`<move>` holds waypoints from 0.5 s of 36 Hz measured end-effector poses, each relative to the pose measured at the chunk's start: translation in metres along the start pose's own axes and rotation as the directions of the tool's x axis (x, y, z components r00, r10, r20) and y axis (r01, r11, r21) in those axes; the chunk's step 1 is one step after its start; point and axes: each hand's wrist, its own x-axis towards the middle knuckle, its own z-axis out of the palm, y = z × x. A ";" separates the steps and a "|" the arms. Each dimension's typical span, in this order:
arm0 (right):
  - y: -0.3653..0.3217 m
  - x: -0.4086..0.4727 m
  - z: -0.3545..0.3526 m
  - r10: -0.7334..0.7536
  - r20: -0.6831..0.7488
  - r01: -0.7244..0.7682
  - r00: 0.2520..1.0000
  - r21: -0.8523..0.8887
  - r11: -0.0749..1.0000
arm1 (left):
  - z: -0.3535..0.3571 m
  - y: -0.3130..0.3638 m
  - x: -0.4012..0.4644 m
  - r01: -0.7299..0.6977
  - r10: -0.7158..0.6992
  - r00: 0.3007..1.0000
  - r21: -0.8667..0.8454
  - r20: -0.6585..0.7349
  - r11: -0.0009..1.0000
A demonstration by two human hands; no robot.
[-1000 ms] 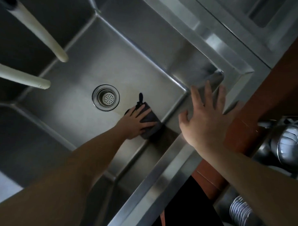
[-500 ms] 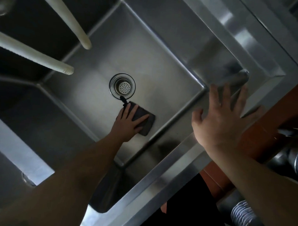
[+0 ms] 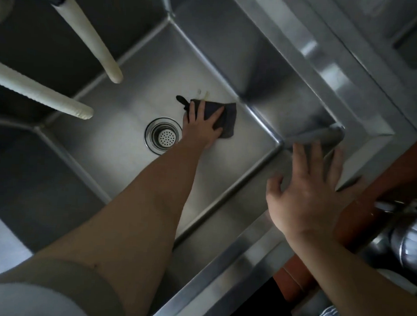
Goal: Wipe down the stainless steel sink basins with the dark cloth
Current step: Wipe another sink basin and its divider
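Note:
My left hand (image 3: 202,127) presses flat on the dark cloth (image 3: 227,118) on the floor of the stainless steel sink basin (image 3: 113,140), just right of the round drain strainer (image 3: 163,135). The cloth's small loop sticks out past my fingers toward the back. A faint yellowish smear shows on the steel just behind the cloth. My right hand (image 3: 308,192) hovers with fingers spread over the basin's right rim (image 3: 251,244) and holds nothing.
Two cream-coloured hoses (image 3: 98,47) hang over the basin's left side. A second basin (image 3: 17,179) lies at the left beyond a divider. Brown counter (image 3: 372,187) and shiny metal pots (image 3: 403,240) sit at the right.
My left hand has slid the cloth from the basin's near right corner, past the drain, to the floor behind and right of the drain. My right hand stays spread over the rim.

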 end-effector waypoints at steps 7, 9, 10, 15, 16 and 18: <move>-0.001 0.000 -0.005 0.017 0.087 -0.013 0.996 -0.047 0.999 | 0.049 -0.019 -0.088 -0.083 0.071 0.990 0.098 0.121 0.992; -0.001 0.000 -0.005 0.016 0.087 -0.011 0.996 -0.054 0.999 | 0.067 -0.022 -0.121 -0.108 0.089 0.982 0.108 0.166 0.988; -0.002 0.000 -0.005 0.015 0.089 -0.010 0.996 -0.057 0.998 | 0.074 -0.023 -0.135 -0.109 0.088 0.977 0.098 0.195 0.989; -0.002 0.000 -0.007 -0.020 0.095 0.027 0.995 -0.074 0.997 | 0.066 -0.020 -0.168 0.002 0.022 0.944 -0.070 0.330 0.998; -0.003 -0.001 -0.007 -0.025 0.110 0.035 0.994 -0.089 0.995 | 0.059 -0.021 -0.171 0.041 -0.002 0.937 -0.103 0.349 0.994; -0.004 0.002 -0.006 -0.019 0.186 0.047 0.982 -0.147 0.988 | 0.043 -0.025 -0.182 0.133 -0.074 0.930 -0.144 0.360 0.981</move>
